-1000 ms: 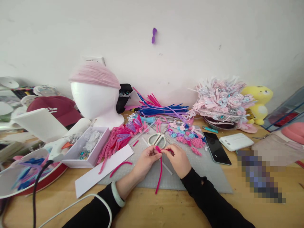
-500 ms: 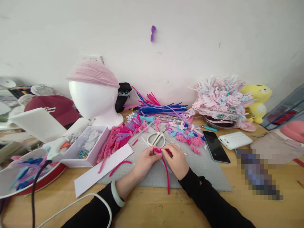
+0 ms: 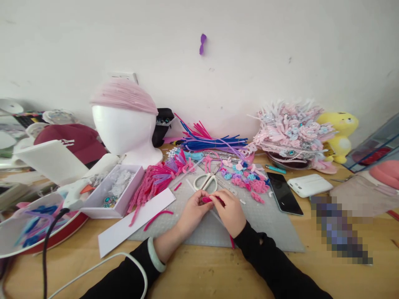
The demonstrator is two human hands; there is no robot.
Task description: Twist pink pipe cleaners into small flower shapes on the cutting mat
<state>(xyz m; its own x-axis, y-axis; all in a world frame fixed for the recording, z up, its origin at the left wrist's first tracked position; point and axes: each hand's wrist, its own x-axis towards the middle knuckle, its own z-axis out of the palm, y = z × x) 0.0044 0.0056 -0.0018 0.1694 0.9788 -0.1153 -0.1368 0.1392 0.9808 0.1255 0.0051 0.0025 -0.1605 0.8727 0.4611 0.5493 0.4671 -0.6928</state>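
Observation:
Both hands meet above the grey cutting mat [image 3: 268,232]. My left hand [image 3: 195,211] pinches a bent, deep-pink pipe cleaner [image 3: 206,199] between thumb and fingers. From the other side my right hand [image 3: 229,209] is closed on the same pipe cleaner, its fingers hiding much of it. A loose tail of it shows below my right wrist. Just beyond my fingertips lie white-handled scissors [image 3: 205,182]. A separate pink pipe cleaner piece [image 3: 158,218] rests left of my left hand, beside a white card strip [image 3: 137,222].
Pink and purple pipe cleaner bundles [image 3: 162,178] and small fluffy flowers [image 3: 246,178] lie behind the hands. A white mannequin head [image 3: 124,128] stands back left, near a lilac box [image 3: 102,211]. At right are a phone [image 3: 285,193] and a white power bank [image 3: 310,185].
The pipe cleaner's hanging tail has swung right, from between my hands to under my right wrist. My right hand has shifted slightly, its fingers closer to my left fingertips.

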